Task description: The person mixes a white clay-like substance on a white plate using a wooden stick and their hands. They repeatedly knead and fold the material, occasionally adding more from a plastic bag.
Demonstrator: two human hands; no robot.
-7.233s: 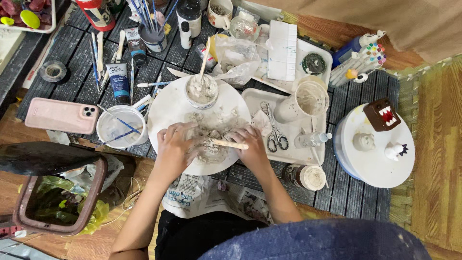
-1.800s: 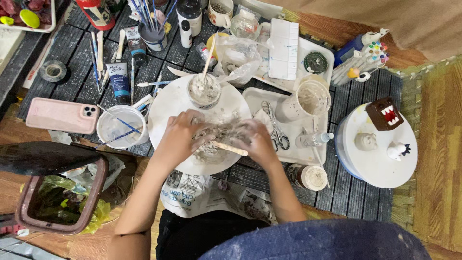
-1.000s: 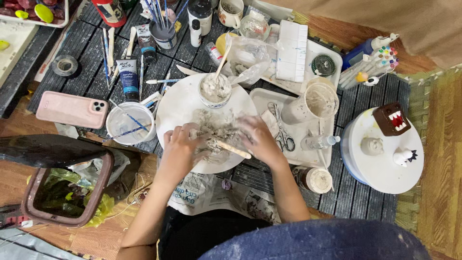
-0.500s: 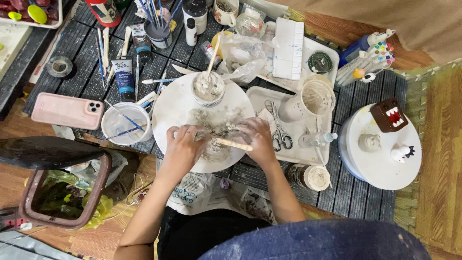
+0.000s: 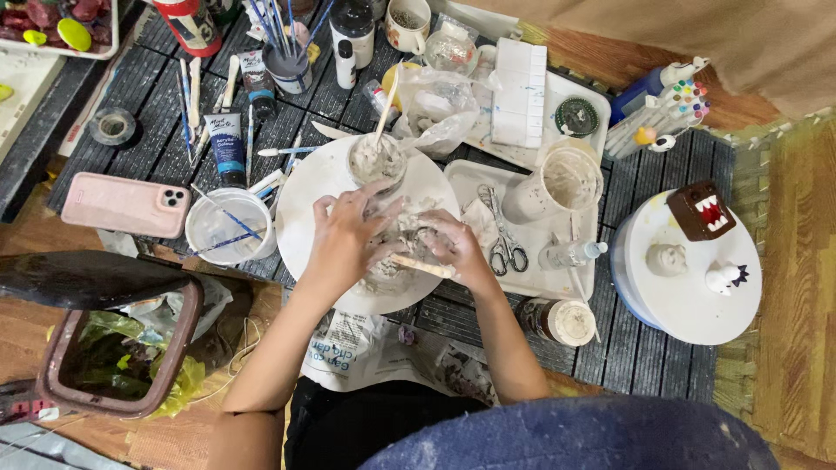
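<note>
Both hands (image 5: 396, 239) cup the clay lump (image 5: 409, 231) between them.

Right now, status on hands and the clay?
Left hand and right hand both on grey clay lump, white round board. Right grips wooden stick. Clay-filled cup close behind.

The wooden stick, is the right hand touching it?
Touching. The head view shows the right hand gripping the wooden stick over the clay lump.

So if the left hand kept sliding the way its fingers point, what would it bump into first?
Probably the small clay-smeared cup with a stick in it, just beyond the left hand fingertips on the white round board; their heights are hard to judge.
</note>
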